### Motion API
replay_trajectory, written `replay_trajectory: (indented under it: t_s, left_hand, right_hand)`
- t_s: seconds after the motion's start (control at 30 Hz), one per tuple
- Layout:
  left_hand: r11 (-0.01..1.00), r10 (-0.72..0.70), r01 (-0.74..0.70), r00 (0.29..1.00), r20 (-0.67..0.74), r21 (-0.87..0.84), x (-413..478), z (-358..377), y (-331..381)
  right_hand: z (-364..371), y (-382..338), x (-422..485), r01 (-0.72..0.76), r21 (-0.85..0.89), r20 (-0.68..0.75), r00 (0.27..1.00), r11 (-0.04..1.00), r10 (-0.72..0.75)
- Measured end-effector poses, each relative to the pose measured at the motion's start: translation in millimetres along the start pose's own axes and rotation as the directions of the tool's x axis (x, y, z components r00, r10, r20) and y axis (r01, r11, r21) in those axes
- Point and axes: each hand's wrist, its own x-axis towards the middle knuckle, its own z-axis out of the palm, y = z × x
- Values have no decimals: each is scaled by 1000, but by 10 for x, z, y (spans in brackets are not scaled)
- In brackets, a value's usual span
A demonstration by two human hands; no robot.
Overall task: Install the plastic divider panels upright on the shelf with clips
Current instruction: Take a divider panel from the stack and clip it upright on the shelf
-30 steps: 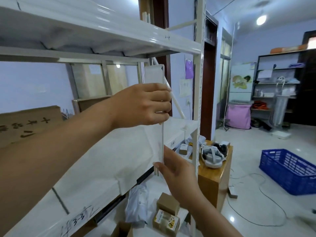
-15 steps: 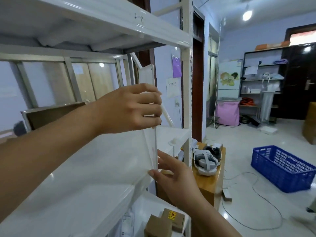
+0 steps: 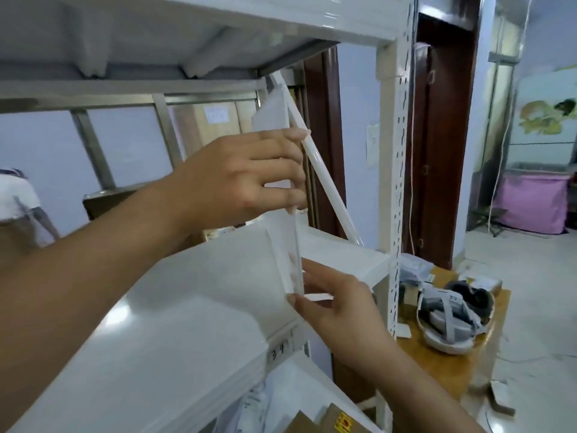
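A white translucent plastic divider panel (image 3: 287,260) stands upright, edge-on to me, on the white metal shelf (image 3: 175,323). My left hand (image 3: 246,179) grips the panel's upper half from the left, fingers wrapped over its front edge. My right hand (image 3: 337,307) pinches the panel's lower front corner at the shelf's front lip, thumb on the left face, fingers behind it. No clip is visible. The panel's top (image 3: 271,110) reaches nearly to the shelf above.
A white diagonal brace (image 3: 324,179) runs just right of the panel to the perforated upright post (image 3: 390,182). The upper shelf (image 3: 187,32) hangs close overhead. A wooden table (image 3: 443,364) with a headset stands to the right. Cardboard boxes (image 3: 327,420) sit below.
The view has moved closer and to the right. The panel's lower corner has come down onto the shelf's front lip, with both hands still holding it.
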Motion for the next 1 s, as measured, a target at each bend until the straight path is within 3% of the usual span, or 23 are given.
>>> replay_trajectory:
  t_s: [0.17, 0.33, 0.5, 0.77, 1.0]
  left_hand:
    - [976, -212, 208, 975, 67, 64, 173, 226, 166]
    - [947, -312, 289, 932, 185, 138, 327, 462, 357]
    - [894, -417, 373, 895, 158, 246, 418, 558, 386]
    - [897, -396, 353, 909, 129, 267, 528, 706, 481]
    - [904, -351, 287, 922, 165, 318, 545, 809, 509]
  right_hand:
    - [-336, 169, 317, 81, 16, 91, 992, 997, -82]
    - [-596, 321, 611, 131, 90, 176, 973, 987, -146]
    - [-791, 408, 841, 124, 187, 248, 954, 975, -169]
    - [-866, 624, 904, 22, 341, 337, 930, 940, -145]
    - [-857, 773, 932, 35, 327, 325, 934, 945, -147]
